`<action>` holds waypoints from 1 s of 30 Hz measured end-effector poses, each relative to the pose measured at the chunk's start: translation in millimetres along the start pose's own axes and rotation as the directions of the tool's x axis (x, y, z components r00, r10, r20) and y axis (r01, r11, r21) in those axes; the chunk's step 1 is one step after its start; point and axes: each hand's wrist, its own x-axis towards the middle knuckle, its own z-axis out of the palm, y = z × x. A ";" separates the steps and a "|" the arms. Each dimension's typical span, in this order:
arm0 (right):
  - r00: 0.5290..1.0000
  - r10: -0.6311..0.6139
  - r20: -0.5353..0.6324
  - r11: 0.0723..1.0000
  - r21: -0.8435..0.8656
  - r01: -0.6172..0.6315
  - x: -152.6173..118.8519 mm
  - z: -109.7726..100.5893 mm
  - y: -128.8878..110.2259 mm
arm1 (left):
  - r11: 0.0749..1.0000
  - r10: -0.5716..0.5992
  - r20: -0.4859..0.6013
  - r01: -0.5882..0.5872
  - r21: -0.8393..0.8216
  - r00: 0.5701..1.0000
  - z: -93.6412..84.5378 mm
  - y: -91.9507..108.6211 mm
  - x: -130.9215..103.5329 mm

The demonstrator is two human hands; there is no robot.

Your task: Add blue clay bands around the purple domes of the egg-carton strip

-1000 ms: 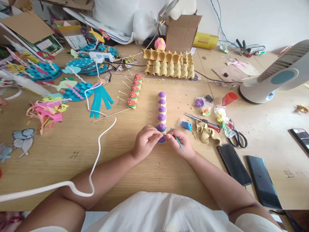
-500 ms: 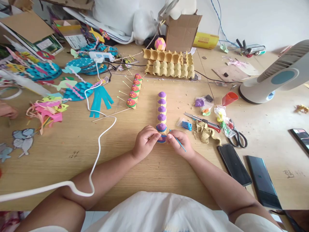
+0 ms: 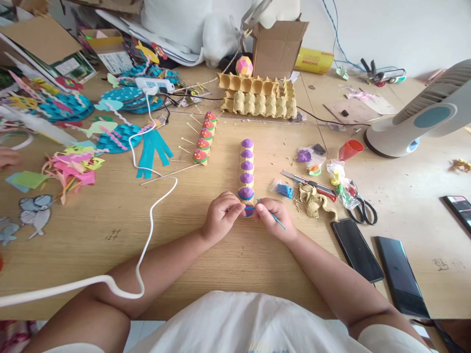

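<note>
A strip of egg carton (image 3: 247,171) stands lengthwise before me, its bumps capped with purple clay. Blue clay edges the two bumps nearest me. Across the closest bump stretches a thin blue clay strand (image 3: 250,208), taut between both hands. My left hand (image 3: 223,215) is closed, pinching the strand's left end with thumb and forefinger. On the other side, my right hand (image 3: 274,219) pinches the right end; a thin blue stick (image 3: 277,221) also pokes out from its fingers. Beside the right hand lies a small bag of blue clay (image 3: 284,190).
A finished red-and-green carton caterpillar (image 3: 203,139) lies ahead to the left. A white cable (image 3: 150,230) crosses my left forearm. At right are a utility knife (image 3: 309,183), scissors (image 3: 364,211), phones (image 3: 357,250) and a fan (image 3: 415,113). Another person's hand (image 3: 8,157) shows far left.
The blue strand between my hands looks thinner and straighter, and the blue stick has shifted slightly right. At the far left the other person's hand moved back, and green and blue paper pieces now lie there.
</note>
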 end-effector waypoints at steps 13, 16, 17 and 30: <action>0.991 0.103 -0.088 0.989 0.118 -0.092 -0.4 4.7 5.2 | 0.994 -0.059 -0.082 0.066 0.086 0.995 1.9 -1.7 -0.6; 0.990 0.104 -0.099 0.985 0.146 -0.089 -0.5 5.2 6.9 | 0.993 -0.067 -0.084 0.075 0.086 0.994 2.8 -1.2 -0.9; 0.989 0.106 -0.104 0.985 0.149 -0.090 -0.4 5.1 6.9 | 0.993 -0.070 -0.081 0.077 0.086 0.994 3.1 -1.2 -1.0; 0.987 0.098 -0.127 0.984 0.159 -0.078 1.3 4.9 6.5 | 0.996 0.003 -0.093 0.005 0.088 0.996 3.3 -1.3 -0.3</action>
